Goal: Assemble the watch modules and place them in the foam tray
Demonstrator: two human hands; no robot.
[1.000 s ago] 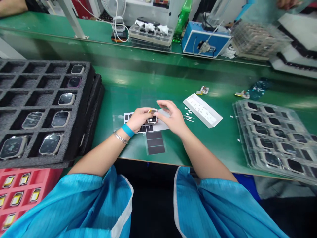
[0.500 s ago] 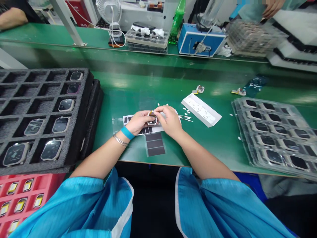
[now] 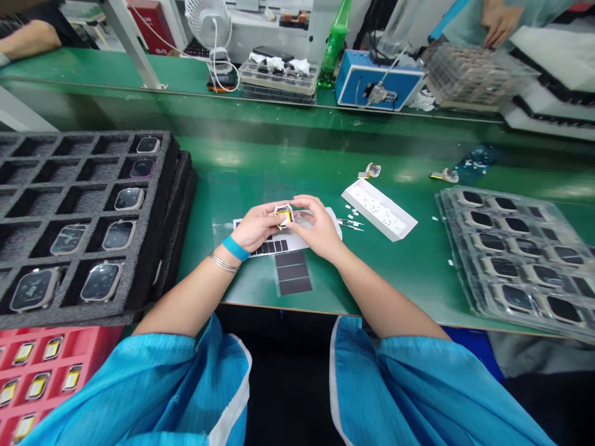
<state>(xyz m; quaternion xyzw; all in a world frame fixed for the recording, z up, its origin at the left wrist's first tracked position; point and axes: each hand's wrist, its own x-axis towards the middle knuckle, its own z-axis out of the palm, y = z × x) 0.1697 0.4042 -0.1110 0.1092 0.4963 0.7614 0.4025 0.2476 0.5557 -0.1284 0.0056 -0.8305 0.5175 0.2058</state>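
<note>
Dead centre of the green bench (image 3: 223,158), we've got both hands working close together. The left hand (image 3: 256,227) and the right hand (image 3: 317,228) are curled inward, fingers nearly closed, pinching a small watch body (image 3: 283,216) between them, with a yellow piece showing in its middle. It's held up over a white backing sheet (image 3: 316,232) that carries a row of black pads (image 3: 268,246). We've got a blue wristband (image 3: 235,248) and a thin metal bangle (image 3: 223,263) on the left wrist, and blue sleeves (image 3: 139,390) at the bottom of our view.

Just below the sheet lies a strip of black pads (image 3: 292,273) on clear film. To the right, a pair of tweezers (image 3: 351,224) sits beside a white paper tray (image 3: 379,210) dotted with tiny white bits.

Moving out, a black foam tray (image 3: 79,148) on the left holds watches in its slots, and a clear plastic tray (image 3: 511,260) on the right holds rows of watch bodies, screens dark. Down at the lower left, there's a red tray (image 3: 46,384) of yellow-centred parts. And over on the far shelf, a co-worker's hand (image 3: 499,21) hangs above a stacked clear tray (image 3: 478,74) — well apart from our own hands.
</note>
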